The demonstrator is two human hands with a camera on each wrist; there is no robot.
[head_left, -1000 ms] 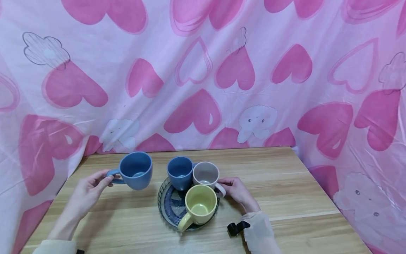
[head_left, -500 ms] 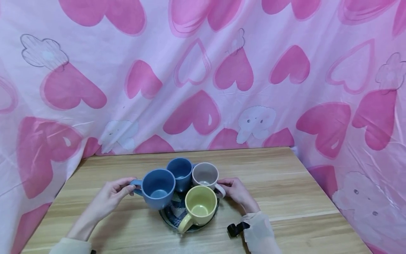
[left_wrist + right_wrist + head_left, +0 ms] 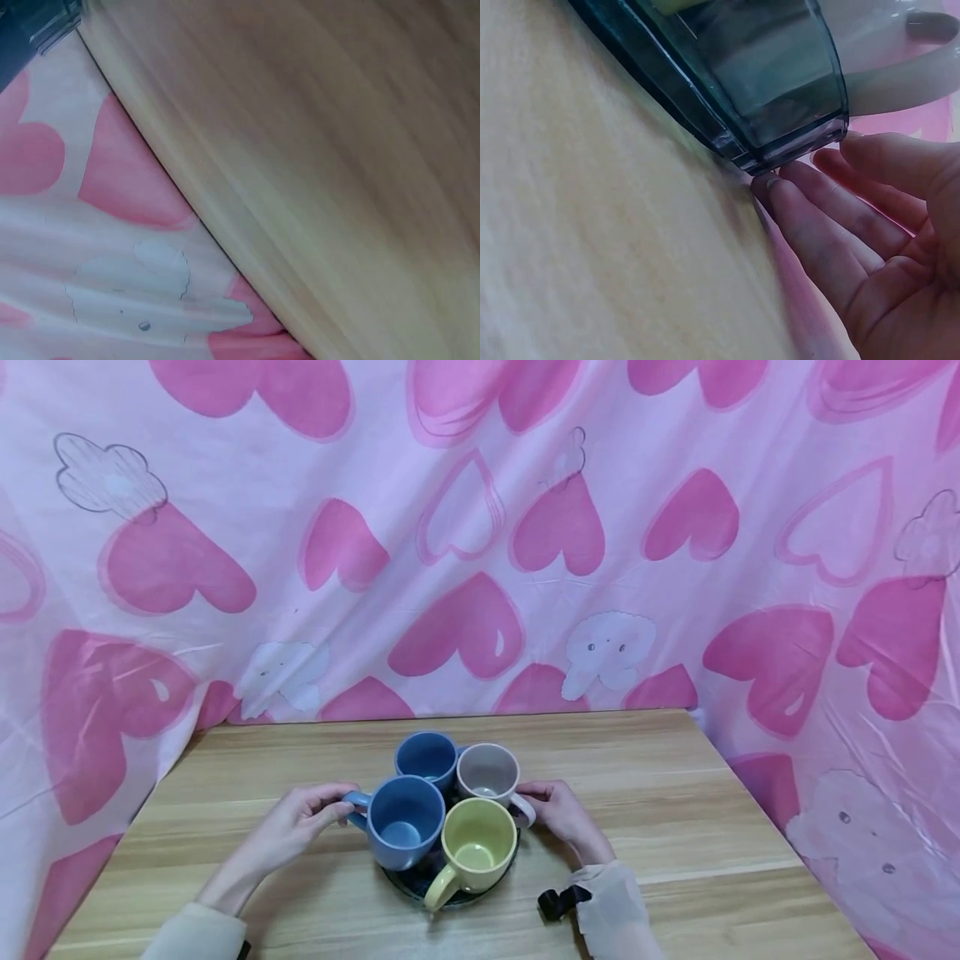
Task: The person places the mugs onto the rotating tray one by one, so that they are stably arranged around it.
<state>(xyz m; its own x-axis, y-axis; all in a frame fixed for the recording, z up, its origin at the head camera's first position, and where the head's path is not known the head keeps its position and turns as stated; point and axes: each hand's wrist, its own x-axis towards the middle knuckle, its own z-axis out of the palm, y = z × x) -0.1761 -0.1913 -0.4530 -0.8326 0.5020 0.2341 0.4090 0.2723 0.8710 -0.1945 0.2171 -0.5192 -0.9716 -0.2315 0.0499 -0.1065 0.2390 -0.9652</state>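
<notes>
In the head view my left hand (image 3: 300, 818) pinches the handle of a larger blue mug (image 3: 405, 831), which is over the left part of a dark patterned plate (image 3: 405, 887). Whether its base touches the plate is hidden. Behind it on the plate stands a smaller blue mug (image 3: 426, 756), with a pale mauve mug (image 3: 487, 768) beside it and a yellow mug (image 3: 478, 852) at the front. My right hand (image 3: 558, 814) is at the plate's right side. In the right wrist view its thumb and fingers hold the plate's rim (image 3: 780, 97). The left wrist view does not show the hand.
The plate rests on a wooden table (image 3: 712, 843). A pink heart-patterned cloth (image 3: 465, 527) hangs behind the table and along both sides. A black strap piece (image 3: 562, 902) sits at the right sleeve.
My left hand has carried the larger blue mug rightward and toward me, from left of the plate to over it, beside the yellow mug. The right hand has stayed at the plate.
</notes>
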